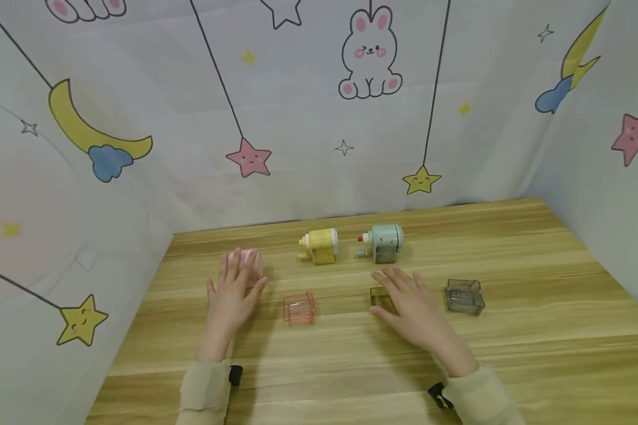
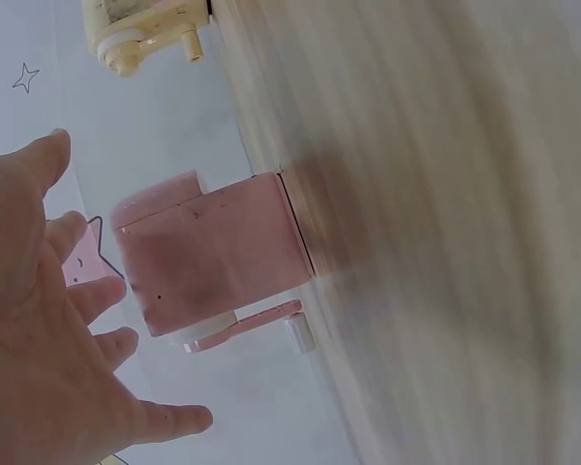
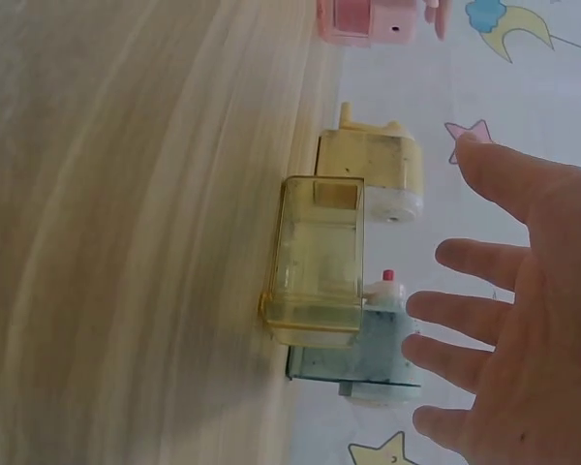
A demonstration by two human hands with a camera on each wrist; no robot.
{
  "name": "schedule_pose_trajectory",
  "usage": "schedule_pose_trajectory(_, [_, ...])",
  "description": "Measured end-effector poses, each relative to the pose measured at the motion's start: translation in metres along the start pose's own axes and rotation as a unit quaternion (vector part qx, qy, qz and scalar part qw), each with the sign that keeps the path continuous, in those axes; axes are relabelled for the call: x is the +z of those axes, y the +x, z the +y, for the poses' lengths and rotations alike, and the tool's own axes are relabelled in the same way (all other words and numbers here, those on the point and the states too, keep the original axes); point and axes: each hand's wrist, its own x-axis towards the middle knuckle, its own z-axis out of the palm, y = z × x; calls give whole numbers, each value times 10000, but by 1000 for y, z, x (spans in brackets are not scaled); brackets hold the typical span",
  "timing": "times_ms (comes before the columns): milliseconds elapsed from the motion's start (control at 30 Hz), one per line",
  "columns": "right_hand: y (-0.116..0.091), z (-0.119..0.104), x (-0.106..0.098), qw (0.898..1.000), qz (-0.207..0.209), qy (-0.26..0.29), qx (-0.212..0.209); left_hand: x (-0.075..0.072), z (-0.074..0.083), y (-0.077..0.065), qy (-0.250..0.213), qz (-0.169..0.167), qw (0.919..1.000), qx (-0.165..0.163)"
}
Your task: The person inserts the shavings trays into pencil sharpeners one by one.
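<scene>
My left hand (image 1: 233, 304) is spread over a pink crank pencil sharpener (image 2: 208, 257), partly covering it in the head view. In the left wrist view the fingers are apart and uncurled beside the sharpener, whose crank sticks out on one side. My right hand (image 1: 412, 310) reaches over a clear yellow shavings drawer (image 3: 320, 257), hiding part of it from above. The right wrist view has those fingers extended, with a gap between them and the drawer. Left of centre lies a clear pinkish-orange drawer (image 1: 299, 308).
Behind the drawers stand a yellow pencil sharpener (image 1: 321, 245) and a blue-green one (image 1: 387, 243). A clear grey drawer (image 1: 464, 296) lies right of my right hand. The wooden table (image 1: 319, 378) meets a printed cloth (image 1: 303, 200) at the back and sides.
</scene>
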Motion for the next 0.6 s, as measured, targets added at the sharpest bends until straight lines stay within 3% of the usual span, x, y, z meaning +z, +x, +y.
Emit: schedule_pose_trajectory(600, [10, -15, 15, 9995, -153, 212, -183, 7, -13, 7, -187, 213, 9994, 207])
